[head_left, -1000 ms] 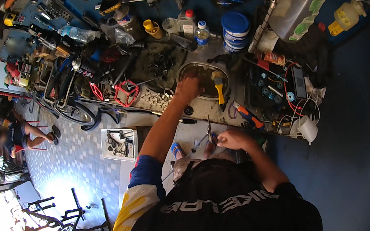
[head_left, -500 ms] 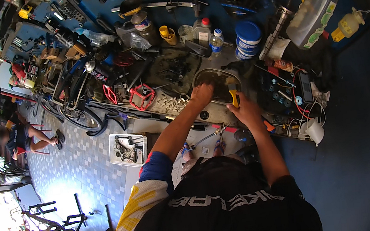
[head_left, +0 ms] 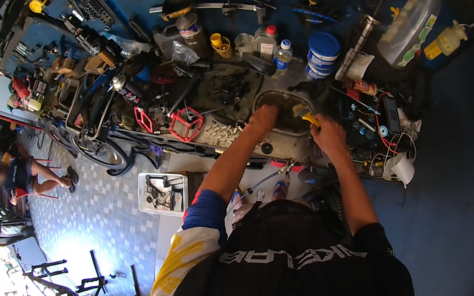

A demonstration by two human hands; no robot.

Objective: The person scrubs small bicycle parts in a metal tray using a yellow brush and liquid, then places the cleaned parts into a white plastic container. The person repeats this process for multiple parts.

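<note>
A grey basin (head_left: 311, 102) of murky brown liquid sits at the bench's front edge. My left hand (head_left: 263, 120) reaches over its left side, fingers bunched and dipped low inside; whatever they grip is hidden. My right hand (head_left: 328, 134) is closed round the yellow handle of a brush (head_left: 308, 117), whose pale bristle end points into the basin from the right. Left of my left hand lies a row of small pale metal parts (head_left: 224, 134). A dark round part (head_left: 266, 148) rests just below the basin.
Two red bike pedals (head_left: 187, 124) lie to the left. Behind the basin stand a water bottle (head_left: 282, 56) and a blue-lidded tub (head_left: 322, 55). Loose hardware and wires (head_left: 374, 124) crowd the right. A white tray of parts (head_left: 144, 205) and a seated person (head_left: 22, 173) are at left.
My right hand has moved a little right, bringing the brush with it, and the handle now lies more slanted. My left hand stays in the basin. The whole view has shifted slightly.
</note>
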